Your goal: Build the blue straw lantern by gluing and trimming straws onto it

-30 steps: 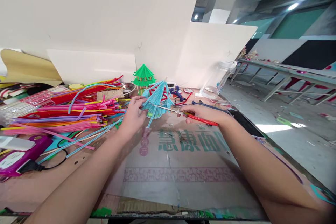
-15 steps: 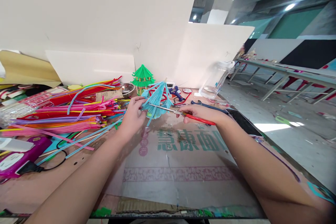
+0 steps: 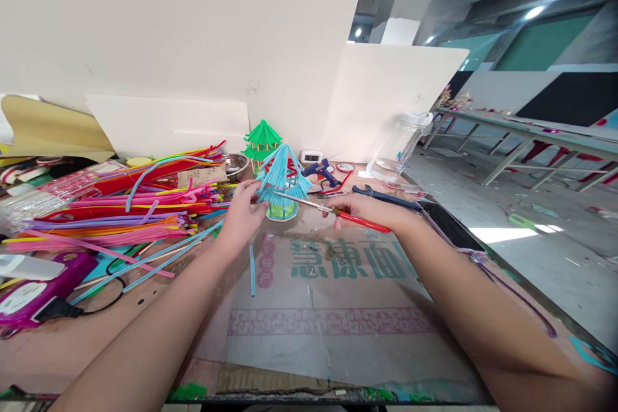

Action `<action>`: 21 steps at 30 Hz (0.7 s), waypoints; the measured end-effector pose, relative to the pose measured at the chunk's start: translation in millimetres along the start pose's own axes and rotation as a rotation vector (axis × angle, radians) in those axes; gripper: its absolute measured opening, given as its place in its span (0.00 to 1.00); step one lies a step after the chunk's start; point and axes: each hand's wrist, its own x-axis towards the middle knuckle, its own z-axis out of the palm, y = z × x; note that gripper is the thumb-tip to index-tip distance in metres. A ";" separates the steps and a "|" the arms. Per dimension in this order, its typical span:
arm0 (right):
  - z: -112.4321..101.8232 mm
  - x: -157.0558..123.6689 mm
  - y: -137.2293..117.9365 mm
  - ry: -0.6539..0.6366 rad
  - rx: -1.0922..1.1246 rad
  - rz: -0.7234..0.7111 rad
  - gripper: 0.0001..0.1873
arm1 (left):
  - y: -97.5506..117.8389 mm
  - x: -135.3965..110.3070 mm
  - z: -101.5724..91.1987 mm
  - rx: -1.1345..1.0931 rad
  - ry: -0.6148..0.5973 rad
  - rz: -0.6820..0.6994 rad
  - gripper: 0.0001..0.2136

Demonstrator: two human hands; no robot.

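Note:
A small model pavilion [image 3: 284, 170] with a light-blue pipe-cleaner roof stands upright on a pale green base, red bars showing beneath the roof. The fingers of my left hand [image 3: 245, 209] are closed on the roof's lower left edge. In my right hand [image 3: 360, 207] is a pair of scissors [image 3: 363, 221] with red handles; their blades point left across the front of the roof's lower edge. Below my left hand, a short blue pipe-cleaner piece [image 3: 252, 270] lies on the printed plastic sheet [image 3: 338, 351].
Bundles of coloured pipe cleaners [image 3: 145, 203] fill the left, near a purple power strip [image 3: 72, 280]. Behind stand a green-roofed model [image 3: 262, 136], a small digital clock [image 3: 311, 156] and a glue gun [image 3: 324, 171]. A water jug [image 3: 398, 148], pliers [image 3: 383, 196] and a phone [image 3: 449, 225] are at right.
The blue strip that hung at the roof's front edge is gone from there, and a blue piece now lies on the sheet. The model has shifted left and stands straighter, its base more visible.

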 end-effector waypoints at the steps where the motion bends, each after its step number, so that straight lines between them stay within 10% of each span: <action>1: 0.2 0.1 1.4 -0.022 -0.031 -0.013 0.22 | -1.3 0.5 -0.3 -0.002 0.003 -0.012 0.16; 14: 12.3 2.8 34.5 -0.180 -0.199 0.013 0.30 | -2.6 3.2 -8.9 0.027 0.025 -0.022 0.19; 21: 8.7 2.1 37.3 -0.047 -0.115 -0.053 0.21 | 6.1 1.8 -18.1 0.098 0.115 -0.022 0.15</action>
